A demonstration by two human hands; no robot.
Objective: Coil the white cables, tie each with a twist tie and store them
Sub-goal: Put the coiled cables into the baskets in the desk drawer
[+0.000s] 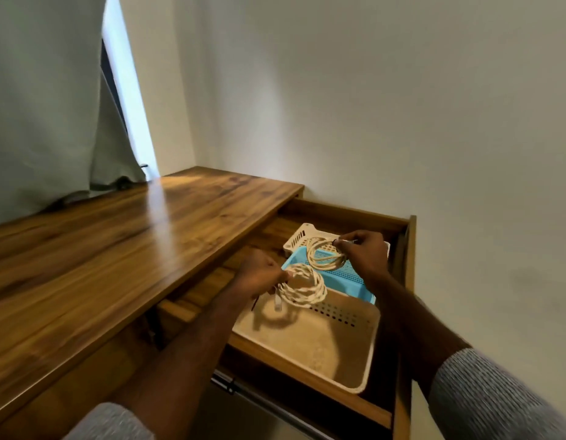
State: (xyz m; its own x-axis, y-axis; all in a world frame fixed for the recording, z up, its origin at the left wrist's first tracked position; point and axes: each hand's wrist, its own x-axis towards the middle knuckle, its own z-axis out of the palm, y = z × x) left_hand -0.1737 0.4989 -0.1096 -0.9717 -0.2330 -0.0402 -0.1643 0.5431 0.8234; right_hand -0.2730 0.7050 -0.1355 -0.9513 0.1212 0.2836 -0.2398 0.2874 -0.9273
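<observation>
Both hands [259, 274] [366, 252] round coiled cables [304, 287].

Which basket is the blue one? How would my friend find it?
Look in the open wooden drawer beside the brown desk. Three plastic baskets sit in a row there. The light blue slotted basket is the middle one, between the white basket and the big beige basket.

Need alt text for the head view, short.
Over an open wooden drawer, the left hand and right hand each hold a coiled white cable above beige, blue and white plastic baskets.
</observation>
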